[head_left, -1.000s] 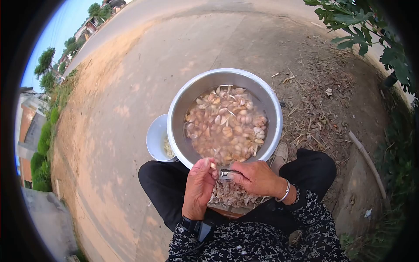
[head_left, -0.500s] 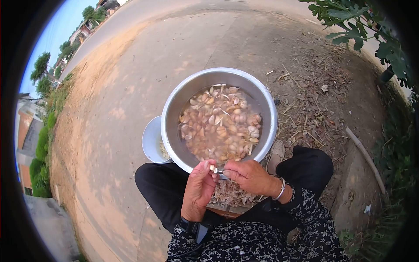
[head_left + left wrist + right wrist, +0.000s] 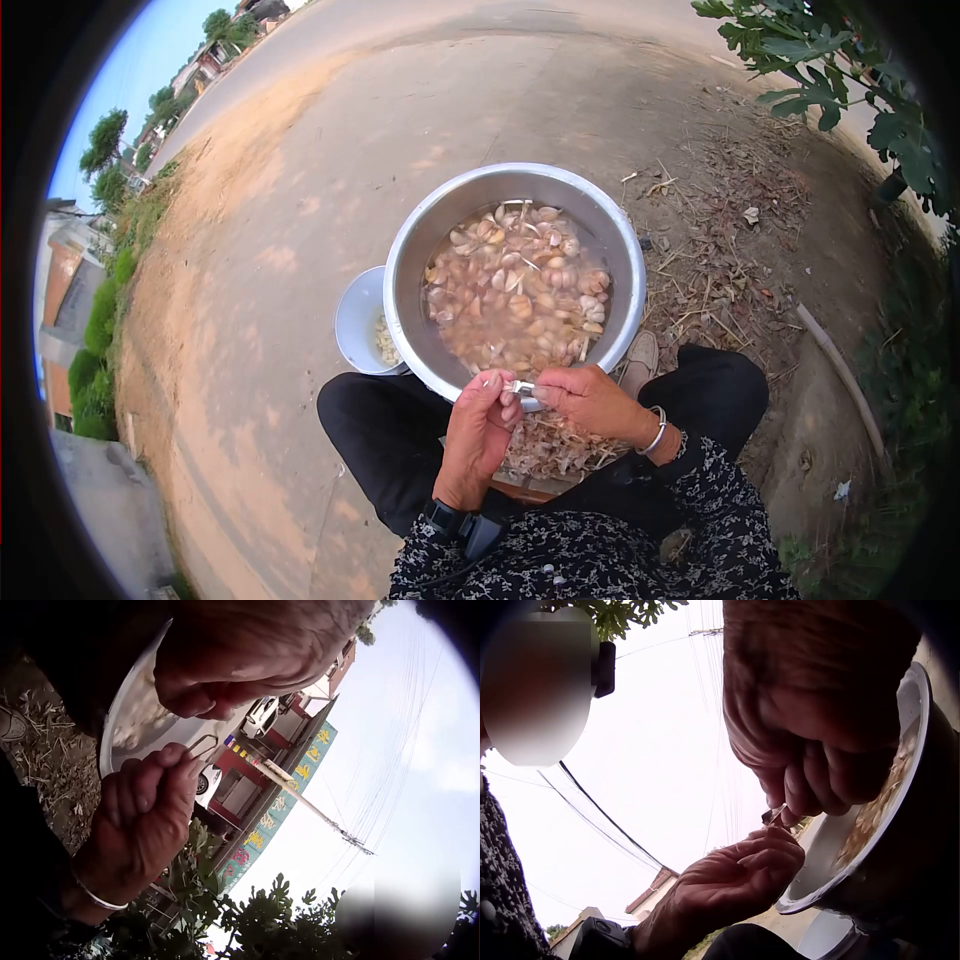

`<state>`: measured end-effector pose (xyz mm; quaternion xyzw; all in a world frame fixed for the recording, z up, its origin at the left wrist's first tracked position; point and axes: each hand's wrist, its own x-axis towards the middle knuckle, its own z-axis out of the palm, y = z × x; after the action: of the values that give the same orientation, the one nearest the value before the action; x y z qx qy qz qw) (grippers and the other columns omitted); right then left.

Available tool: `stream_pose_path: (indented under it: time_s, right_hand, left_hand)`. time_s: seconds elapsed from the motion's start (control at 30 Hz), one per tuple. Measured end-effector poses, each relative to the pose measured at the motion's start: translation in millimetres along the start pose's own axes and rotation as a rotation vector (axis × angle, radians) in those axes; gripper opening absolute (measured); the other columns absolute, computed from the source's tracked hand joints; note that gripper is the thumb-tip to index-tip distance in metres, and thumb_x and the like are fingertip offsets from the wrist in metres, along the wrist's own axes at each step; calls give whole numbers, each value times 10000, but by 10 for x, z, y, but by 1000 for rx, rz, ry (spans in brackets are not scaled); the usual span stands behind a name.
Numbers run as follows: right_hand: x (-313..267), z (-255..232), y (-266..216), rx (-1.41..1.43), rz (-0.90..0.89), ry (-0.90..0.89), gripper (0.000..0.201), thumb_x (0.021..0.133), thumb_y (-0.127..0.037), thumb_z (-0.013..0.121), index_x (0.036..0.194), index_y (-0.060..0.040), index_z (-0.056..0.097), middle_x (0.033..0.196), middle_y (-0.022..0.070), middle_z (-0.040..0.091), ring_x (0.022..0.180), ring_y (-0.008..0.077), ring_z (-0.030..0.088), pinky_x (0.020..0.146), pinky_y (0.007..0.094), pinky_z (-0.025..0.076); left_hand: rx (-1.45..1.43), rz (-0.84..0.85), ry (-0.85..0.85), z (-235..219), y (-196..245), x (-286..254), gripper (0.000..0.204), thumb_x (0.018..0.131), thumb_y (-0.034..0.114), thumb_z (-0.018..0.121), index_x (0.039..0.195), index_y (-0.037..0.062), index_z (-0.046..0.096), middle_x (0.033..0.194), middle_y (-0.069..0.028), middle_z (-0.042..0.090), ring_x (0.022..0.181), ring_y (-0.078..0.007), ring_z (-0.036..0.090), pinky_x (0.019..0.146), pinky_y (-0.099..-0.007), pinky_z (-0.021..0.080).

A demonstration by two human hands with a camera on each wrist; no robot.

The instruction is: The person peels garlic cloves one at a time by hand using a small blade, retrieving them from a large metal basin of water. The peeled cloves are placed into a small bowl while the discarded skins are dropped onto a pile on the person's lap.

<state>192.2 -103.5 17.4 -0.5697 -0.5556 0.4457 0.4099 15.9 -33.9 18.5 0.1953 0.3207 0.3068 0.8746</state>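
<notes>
My left hand [image 3: 478, 432] pinches a small pale garlic clove between thumb and fingertips, mostly hidden by the fingers. My right hand [image 3: 597, 407] grips a small silver nail clipper [image 3: 521, 388], its end right at the left fingertips. In the left wrist view the clipper's metal loop [image 3: 204, 744] sticks out from the right thumb and fingers. Both hands are over the near rim of a large metal basin [image 3: 412, 240]. Unpeeled garlic cloves [image 3: 515, 285] fill it, lying in cloudy water.
A white bowl [image 3: 357, 310] with peeled cloves [image 3: 386, 342] stands left of the basin. Garlic skins [image 3: 560, 447] are heaped between the knees. Dry leaves [image 3: 735, 240] and a stick [image 3: 840, 370] lie on the ground to the right.
Both hands have shifted slightly right, staying together at the basin's near rim. The clove, seen more plainly half a second ago, is now mostly covered by the left fingers.
</notes>
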Motion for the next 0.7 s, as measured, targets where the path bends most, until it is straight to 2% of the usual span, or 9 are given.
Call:
stream_pose_path:
  time_s: [0.07, 0.2, 0.3, 0.33, 0.5, 0.53, 0.57, 0.63, 0.7]
  right_hand:
    - [-16, -78, -25, 224, 150, -86, 210, 971, -235, 547, 905, -44, 604, 675, 16, 535, 641, 92, 495, 580, 277, 420]
    - [6, -183, 41, 493, 223, -335, 252, 984, -274, 540, 877, -55, 604, 756, -57, 547, 715, 63, 501, 619, 242, 414]
    - [-23, -164, -86, 399, 196, -572, 276, 977, -306, 542, 874, -56, 595, 728, -4, 551, 686, 112, 521, 622, 291, 430]
    - [-13, -131, -59, 36, -36, -601, 292, 966, -337, 531, 906, -60, 602, 742, 80, 587, 689, 207, 571, 652, 349, 454]
    - [-48, 147, -22, -169, -25, -684, 288, 940, -329, 513, 911, -68, 631, 768, 152, 639, 761, 324, 638, 694, 408, 482]
    - [-63, 211, 44, -506, -22, -653, 280, 928, -324, 519, 899, -74, 642, 755, 155, 642, 758, 332, 643, 694, 419, 487]
    - [-75, 259, 96, -834, -13, -609, 272, 917, -319, 526, 887, -80, 653, 742, 157, 644, 755, 339, 649, 694, 430, 491]
    - [-66, 149, -9, -760, -9, -656, 257, 894, -312, 539, 881, -94, 673, 734, 153, 653, 749, 341, 654, 690, 438, 501]
    - [-60, 17, -9, -550, -115, -600, 262, 906, -324, 539, 924, -99, 671, 747, 137, 660, 745, 339, 652, 683, 434, 499]
  left_hand:
    - [-74, 9, 12, -61, 38, 17, 165, 972, 193, 555, 1009, 32, 559, 744, -25, 500, 620, -124, 441, 585, -252, 373]
    - [-170, 23, -31, -123, 219, -24, 268, 1014, 274, 466, 1041, 21, 548, 775, -33, 482, 662, -138, 448, 610, -261, 377]
    - [-38, 161, -34, -175, 467, -51, 339, 1024, 310, 418, 1052, 6, 566, 788, -39, 484, 686, -143, 452, 631, -262, 376]
    - [92, 280, 1, -263, 601, -39, 338, 1018, 302, 437, 1087, -2, 568, 827, -54, 513, 723, -144, 480, 644, -260, 390]
    - [1658, 843, 653, -958, 1194, 401, 341, 922, 133, 605, 1239, 14, 566, 901, -112, 600, 833, -214, 588, 784, -319, 478]
    - [1757, 1047, 681, -819, 1194, 424, 306, 872, 93, 642, 1166, 17, 605, 910, -126, 608, 802, -258, 594, 781, -338, 487]
    - [1757, 1049, 663, -683, 1168, 427, 306, 872, 93, 642, 1166, 17, 605, 910, -126, 608, 802, -258, 594, 781, -338, 487]
    - [1458, 843, 287, -271, 941, 393, 218, 861, 85, 646, 1071, 29, 640, 924, -126, 622, 795, -283, 605, 762, -348, 489]
    - [1578, 669, 93, -116, 665, 493, 93, 842, 81, 646, 924, 40, 658, 855, -124, 617, 810, -304, 617, 731, -367, 487]
